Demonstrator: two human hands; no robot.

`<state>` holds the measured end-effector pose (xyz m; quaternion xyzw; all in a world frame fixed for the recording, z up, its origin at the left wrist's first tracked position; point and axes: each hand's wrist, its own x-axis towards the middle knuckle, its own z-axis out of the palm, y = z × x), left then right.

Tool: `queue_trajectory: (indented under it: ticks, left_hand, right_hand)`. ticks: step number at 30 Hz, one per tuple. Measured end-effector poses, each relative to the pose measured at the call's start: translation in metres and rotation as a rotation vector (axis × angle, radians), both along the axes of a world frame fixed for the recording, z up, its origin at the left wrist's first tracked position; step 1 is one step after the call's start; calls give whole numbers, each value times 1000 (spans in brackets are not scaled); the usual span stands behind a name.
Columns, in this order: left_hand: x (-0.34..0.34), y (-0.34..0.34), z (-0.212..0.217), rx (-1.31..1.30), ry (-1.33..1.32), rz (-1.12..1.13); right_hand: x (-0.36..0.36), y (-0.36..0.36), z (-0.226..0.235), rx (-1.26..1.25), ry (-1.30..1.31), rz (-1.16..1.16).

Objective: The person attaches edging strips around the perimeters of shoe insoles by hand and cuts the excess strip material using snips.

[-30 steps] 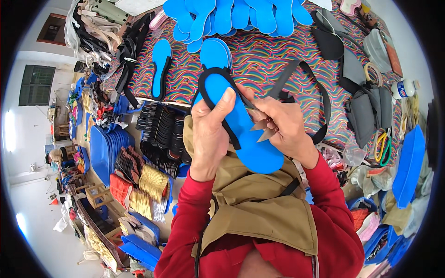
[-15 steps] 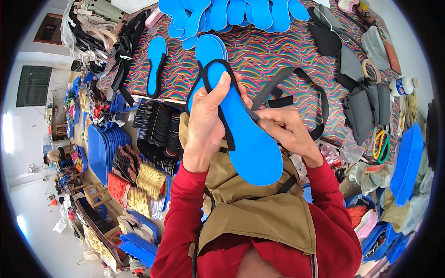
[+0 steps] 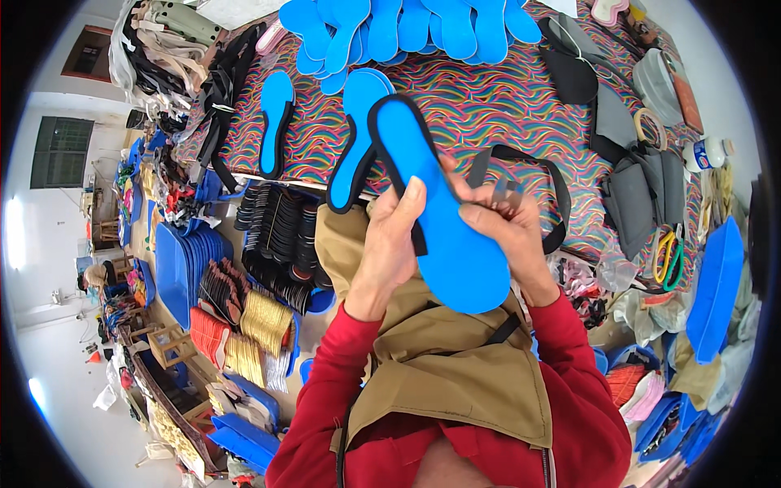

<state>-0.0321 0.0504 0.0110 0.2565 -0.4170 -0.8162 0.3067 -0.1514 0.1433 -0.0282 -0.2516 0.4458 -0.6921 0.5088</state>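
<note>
A blue insole (image 3: pixel 465 272) slants in front of me, its narrower end pointing away. Black edging strip lines that end and runs down the insole's left side. My left hand (image 3: pixel 394 248) is closed on the insole's left edge, thumb on top of the blue face. At the right edge my right hand (image 3: pixel 511 232) is closed on the black strip (image 3: pixel 558 183), its thumb against the insole. The strip's loose length loops out over the table beyond that hand. Just left of the held piece lie stacked blue insoles (image 3: pixel 355 122), with black edging on the upper one.
Another edged insole (image 3: pixel 275 122) lies on the patterned tabletop (image 3: pixel 488 89). Many plain blue insoles (image 3: pixel 399 28) are heaped at the far side. Grey and black pieces (image 3: pixel 634 187) and a white bottle (image 3: pixel 709 153) sit at right. Bins of sole parts (image 3: pixel 277 228) stand lower left.
The held insole has come a little toward the right and turned more upright. The edging now lies snugly around its far end. Both hands have shifted right along with it.
</note>
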Motion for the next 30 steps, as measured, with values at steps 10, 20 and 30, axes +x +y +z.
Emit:
queue_trajectory:
  ticks: [10,20,30]
  left_hand:
    - [2,8,-25,-71,164,-34]
    - [4,-6,0,-166,-122,68]
    - [5,-25,10,-136,-110,109]
  right_hand:
    - [-29,-26,14,-178,337,-119]
    - [-37,-36,16,-163,404,33]
    - [-43,-4,4,-6,258,326]
